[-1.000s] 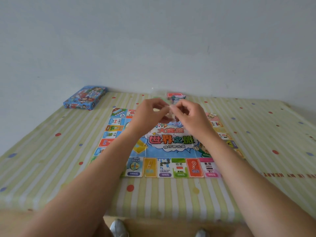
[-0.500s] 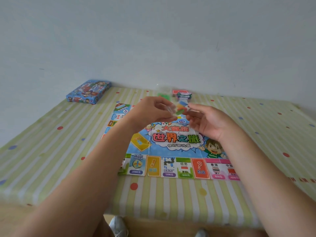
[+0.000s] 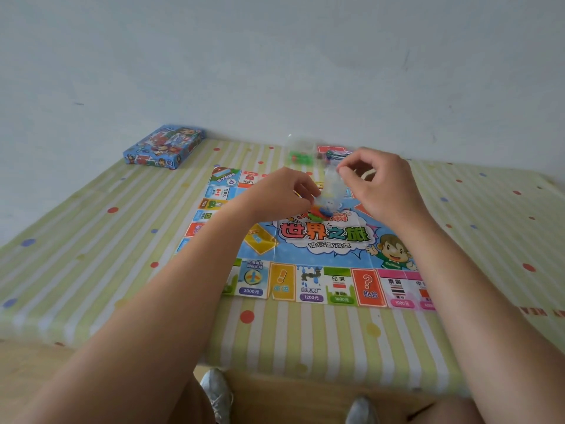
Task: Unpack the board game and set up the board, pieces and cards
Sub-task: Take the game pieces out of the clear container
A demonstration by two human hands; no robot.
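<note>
I count one board, one blue box far left, one card stack far back, and two clear: near bag, far bag.

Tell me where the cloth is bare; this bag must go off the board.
Free: striped cloth right of the board; left of it, nearer than the blue box; the strip along its near edge. Crowded: its far edge, with green pieces and card stack; its centre, under left hand and right hand.

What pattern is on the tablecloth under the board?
The tablecloth has pale green and white stripes with scattered coloured dots; head view shows it.
</note>
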